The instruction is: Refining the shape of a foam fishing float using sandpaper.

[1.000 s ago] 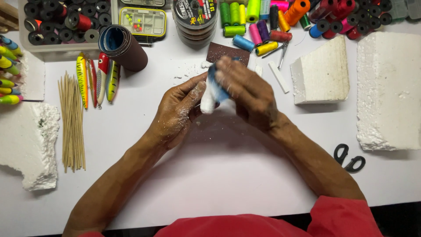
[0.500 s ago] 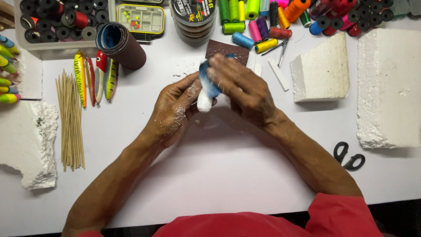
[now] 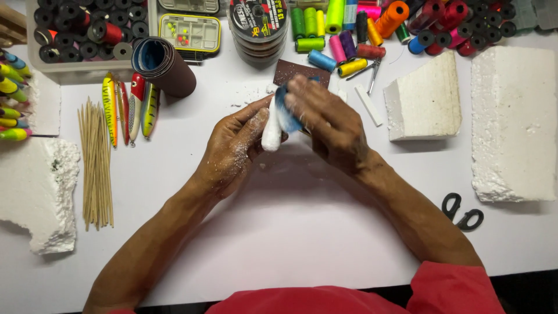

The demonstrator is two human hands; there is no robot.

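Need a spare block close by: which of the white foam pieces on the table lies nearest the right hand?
The wedge-shaped white foam block, just past the right hand. The large white foam slab at the right edge and the ragged white foam chunk at the left lie farther.

Left hand (image 3: 232, 148) grips white foam piece (image 3: 271, 131); right hand (image 3: 325, 119) presses seemingly blue sandpaper (image 3: 285, 110) against it.

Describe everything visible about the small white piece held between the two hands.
The white foam piece is a small, elongated, rounded blank that looks like polystyrene, matte and powdery. It stands roughly upright above the white table, its lower end showing. The left hand grips it from the side; the right hand presses a blue-backed sandpaper strip over its upper part. White dust coats the left hand's fingers.
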